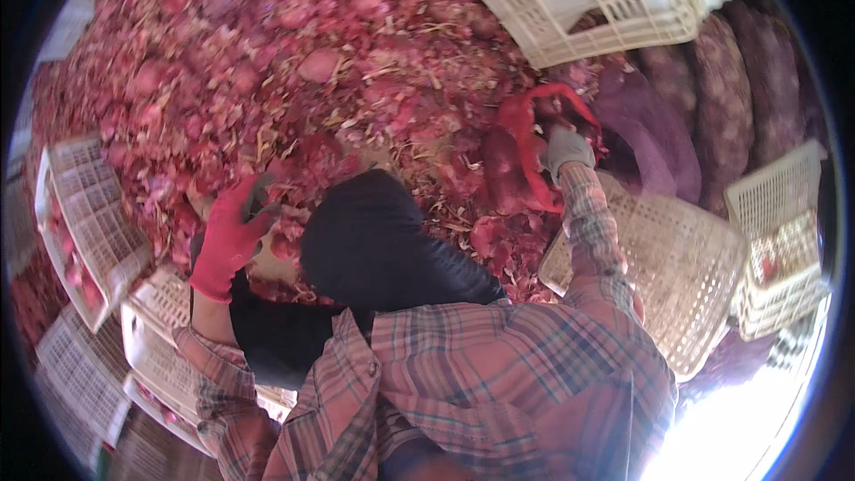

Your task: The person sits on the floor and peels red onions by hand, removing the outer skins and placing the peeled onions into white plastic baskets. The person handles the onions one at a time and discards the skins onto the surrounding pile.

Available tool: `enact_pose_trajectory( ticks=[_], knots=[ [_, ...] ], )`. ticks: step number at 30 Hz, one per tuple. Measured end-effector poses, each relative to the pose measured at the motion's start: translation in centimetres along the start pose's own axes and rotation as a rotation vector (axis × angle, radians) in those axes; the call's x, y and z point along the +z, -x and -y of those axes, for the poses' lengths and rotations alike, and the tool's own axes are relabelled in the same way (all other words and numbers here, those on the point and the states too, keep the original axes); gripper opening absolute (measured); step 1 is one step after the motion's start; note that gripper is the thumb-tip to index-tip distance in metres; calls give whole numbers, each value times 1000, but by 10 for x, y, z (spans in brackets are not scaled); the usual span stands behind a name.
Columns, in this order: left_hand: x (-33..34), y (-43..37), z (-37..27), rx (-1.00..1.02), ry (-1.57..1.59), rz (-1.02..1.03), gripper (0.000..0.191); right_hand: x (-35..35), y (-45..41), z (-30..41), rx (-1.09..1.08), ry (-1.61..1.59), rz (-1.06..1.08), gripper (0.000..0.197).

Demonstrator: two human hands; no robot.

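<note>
My left hand (235, 234), in a red glove with grey fingertips, is over the onion heap at the left, thumb and fingers apart; whether something lies under its fingers is unclear. In a grey-white glove, my right hand (568, 150) reaches into the mouth of a red mesh bag (514, 127); its fingers are partly hidden, and I cannot tell if they hold anything. Dark red onions show inside the bag. Red onions (319, 65) and loose dry skins spread ahead of my bent knee. A purple mesh bag (658, 140) lies right of the red one.
A cream plastic crate (641, 33) stands at the upper right, near filled mesh sacks (721, 93). Another crate (681, 260) lies tipped beside my right forearm, with stacked crates (781, 247) beyond. More crates (100, 214) stand at the left, some holding onions.
</note>
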State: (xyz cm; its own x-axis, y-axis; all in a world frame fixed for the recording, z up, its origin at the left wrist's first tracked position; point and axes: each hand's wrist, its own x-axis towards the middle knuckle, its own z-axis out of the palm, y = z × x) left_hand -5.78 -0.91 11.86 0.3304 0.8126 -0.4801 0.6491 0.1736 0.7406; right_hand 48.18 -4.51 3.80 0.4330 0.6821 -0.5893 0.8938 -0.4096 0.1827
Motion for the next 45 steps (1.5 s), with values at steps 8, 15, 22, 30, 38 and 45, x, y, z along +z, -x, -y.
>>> enact_pose_trajectory(
  ticks=[8, 15, 22, 30, 38, 45],
  knots=[
    [-11, 30, 4, 6, -204, 5, 51, -6, -55, 223, -512, -307, -39, 64],
    [-27, 37, 12, -7, -136, 53, 54, 59, -68, 338, -376, -161, -21, 48],
    [-36, 42, 9, -55, -9, 133, 61, 57, -13, 399, -939, 39, 175, 55],
    [-49, 51, 5, -36, 26, 119, 61, 6, -40, 486, -886, -88, 170, 88],
    [-51, 61, 11, -15, 66, 158, 63, 99, 89, 491, -1626, 593, 633, 76],
    [-59, 65, 16, -14, 99, 124, 61, 50, 36, 462, -1189, 170, 654, 57]
  ],
)
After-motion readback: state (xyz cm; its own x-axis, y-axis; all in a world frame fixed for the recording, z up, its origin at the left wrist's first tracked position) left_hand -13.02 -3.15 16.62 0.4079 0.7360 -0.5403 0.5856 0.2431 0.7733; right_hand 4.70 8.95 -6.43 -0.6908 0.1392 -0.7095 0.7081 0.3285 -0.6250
